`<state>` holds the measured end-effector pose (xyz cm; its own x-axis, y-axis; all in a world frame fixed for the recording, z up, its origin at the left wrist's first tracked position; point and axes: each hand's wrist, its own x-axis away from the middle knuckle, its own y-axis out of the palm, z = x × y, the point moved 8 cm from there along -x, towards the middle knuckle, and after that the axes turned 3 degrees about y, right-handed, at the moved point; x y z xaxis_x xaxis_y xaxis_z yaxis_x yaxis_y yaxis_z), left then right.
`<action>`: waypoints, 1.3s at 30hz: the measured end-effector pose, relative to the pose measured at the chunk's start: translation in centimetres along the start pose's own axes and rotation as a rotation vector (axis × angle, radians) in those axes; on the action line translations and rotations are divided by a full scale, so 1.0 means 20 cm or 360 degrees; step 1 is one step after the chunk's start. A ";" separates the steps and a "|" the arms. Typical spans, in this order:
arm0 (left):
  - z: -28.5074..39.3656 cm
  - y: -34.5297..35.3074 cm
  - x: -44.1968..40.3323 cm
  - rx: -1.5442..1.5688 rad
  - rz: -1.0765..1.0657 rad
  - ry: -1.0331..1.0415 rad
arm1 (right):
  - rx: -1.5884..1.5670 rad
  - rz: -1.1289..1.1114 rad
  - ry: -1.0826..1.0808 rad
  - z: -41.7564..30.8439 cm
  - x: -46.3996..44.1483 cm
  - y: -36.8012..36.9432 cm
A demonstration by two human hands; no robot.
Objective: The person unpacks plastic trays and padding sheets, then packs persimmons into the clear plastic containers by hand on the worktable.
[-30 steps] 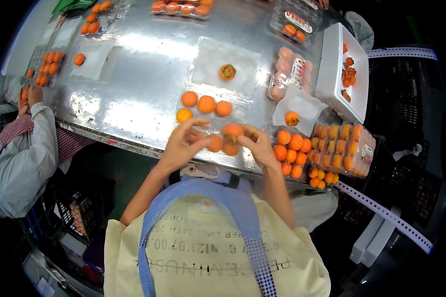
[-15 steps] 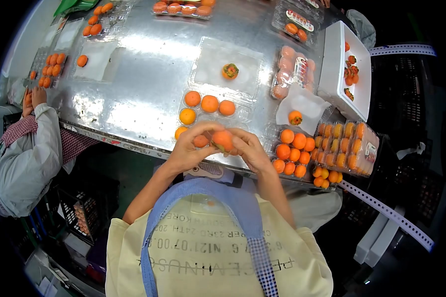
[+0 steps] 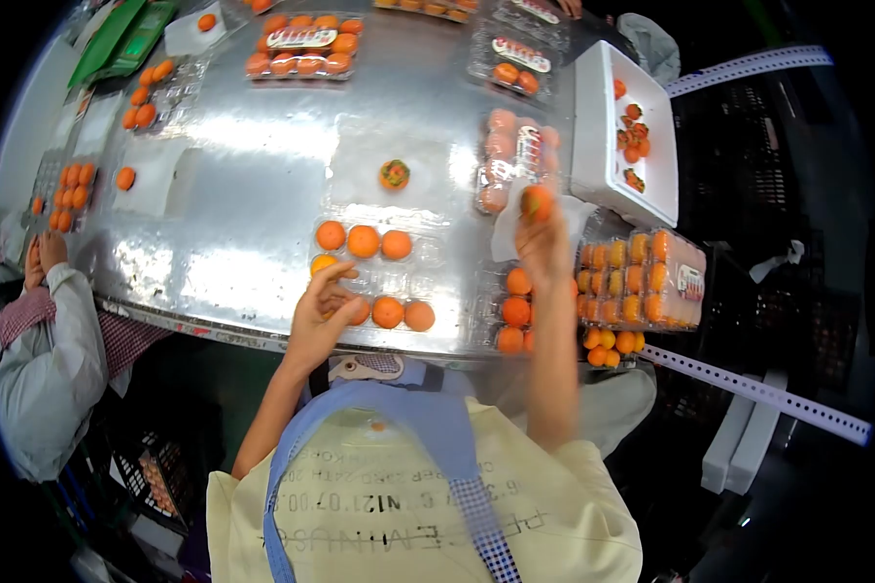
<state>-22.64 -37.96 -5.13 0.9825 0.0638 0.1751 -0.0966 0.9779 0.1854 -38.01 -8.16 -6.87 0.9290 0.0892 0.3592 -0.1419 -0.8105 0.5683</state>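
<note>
My right hand (image 3: pixel 546 241) is raised at the right, its fingers closed round an orange fruit (image 3: pixel 536 203) with a leafy top, above a white sheet (image 3: pixel 504 233). My left hand (image 3: pixel 323 306), fingers apart and curved, hovers by the left end of the clear tray's front row. An orange fruit (image 3: pixel 388 312) lies in that row, and three more stand in the back row, with a yellower one (image 3: pixel 323 264) at the left. Behind, one leafy-topped fruit (image 3: pixel 394 175) rests on the tray's lid over a pale sheet.
A white foam box (image 3: pixel 593 136) holding several fruits stands at the right. Stacked clear packs (image 3: pixel 685 282) and loose fruits sit at the table's front right. Filled packs (image 3: pixel 301 58) lie at the back. A co-worker's hands and sleeve (image 3: pixel 73 311) are at the left edge.
My right hand has moved right and away from my body with a fruit. My left hand has parted from it and shifted left. The view has shifted, and the table appears lower.
</note>
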 end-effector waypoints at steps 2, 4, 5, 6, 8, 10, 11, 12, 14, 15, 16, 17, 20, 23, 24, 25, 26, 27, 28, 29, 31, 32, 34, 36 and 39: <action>-0.07 -0.06 0.00 0.0033 0.0085 0.0036 | -0.0056 0.0145 -0.0461 -0.40 -0.17 -0.15; -0.12 -0.10 -0.01 0.0085 0.0185 -0.0050 | -0.0207 0.0211 -0.0559 -0.67 -0.28 -0.31; -0.13 -0.14 0.00 0.0103 0.0256 -0.0097 | -0.0367 0.0135 -0.0457 -0.74 -0.32 -0.31; -0.09 -0.15 0.00 0.0111 0.0330 -0.0046 | -0.0327 0.0120 -0.0431 -0.76 -0.29 -0.24; -0.09 -0.22 0.00 0.0083 0.0490 -0.0040 | -0.0043 0.0025 -0.0358 -0.67 -0.25 -0.15; -0.12 -0.28 0.01 0.0139 0.0573 -0.0061 | 0.0448 -0.0140 -0.0278 -0.45 -0.16 -0.04; -0.14 -0.30 0.02 0.0175 0.0597 -0.0080 | 0.0795 -0.0083 -0.0185 -0.29 -0.09 0.03; -0.16 -0.32 0.04 0.0210 0.0619 -0.0101 | 0.1141 -0.0026 -0.0088 -0.11 0.01 0.11; -0.18 -0.33 0.05 0.0183 0.0636 -0.0115 | 0.1502 -0.0488 0.0140 0.22 0.19 0.26; -0.19 -0.34 0.06 0.0168 0.0644 -0.0123 | 0.1818 -0.0636 0.0163 0.34 0.27 0.29; -0.19 -0.34 0.07 0.0167 0.0640 -0.0134 | 0.2130 -0.0786 0.0182 0.45 0.35 0.32; -0.20 -0.33 0.07 0.0166 0.0634 -0.0142 | 0.2327 -0.0789 0.0177 0.52 0.42 0.32; -0.21 -0.30 0.07 0.0167 0.0590 -0.0160 | 0.2796 -0.0831 -0.0522 0.56 0.54 0.37; -0.20 -0.26 0.05 0.0176 0.0553 -0.0154 | 0.2847 -0.0749 -0.0541 0.59 0.55 0.34; -0.19 -0.25 0.04 0.0171 0.0523 -0.0151 | 0.2828 -0.0734 -0.0537 0.58 0.55 0.34; -0.19 -0.24 0.04 0.0165 0.0493 -0.0146 | 0.2809 -0.0719 -0.0535 0.58 0.56 0.33; -0.19 -0.23 0.03 0.0160 0.0464 -0.0140 | 0.2724 -0.0708 -0.0415 0.58 0.55 0.32; -0.19 -0.21 0.03 0.0169 0.0410 -0.0136 | 0.2638 -0.0699 -0.0298 0.57 0.54 0.30; -0.18 -0.19 0.03 0.0179 0.0359 -0.0132 | 0.2551 -0.0693 -0.0184 0.56 0.53 0.29; -0.18 -0.18 0.03 0.0189 0.0313 -0.0126 | 0.2230 -0.0668 0.0046 0.55 0.52 0.27; -0.13 -0.10 0.03 0.0089 0.0141 -0.0127 | 0.1572 -0.0599 0.0483 0.56 0.54 0.24; -0.07 -0.04 0.03 0.0006 0.0033 -0.0070 | 0.1370 -0.0618 0.0508 0.55 0.56 0.27; 0.01 0.07 0.04 -0.0181 -0.0229 -0.0080 | 0.0966 -0.0648 0.0555 0.53 0.58 0.34; 0.08 0.15 0.05 -0.0319 -0.0358 0.0108 | 0.0740 -0.0707 0.0614 0.54 0.60 0.38; 0.15 0.21 0.06 -0.0470 -0.0470 0.0228 | 0.0590 -0.0687 0.0691 0.58 0.63 0.44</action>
<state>-22.41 -34.45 -1.32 0.9753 -0.2205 0.0163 0.2211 0.9719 -0.0805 -23.57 -20.78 -5.87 0.6450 0.6065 0.4650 0.4052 -0.7873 0.4647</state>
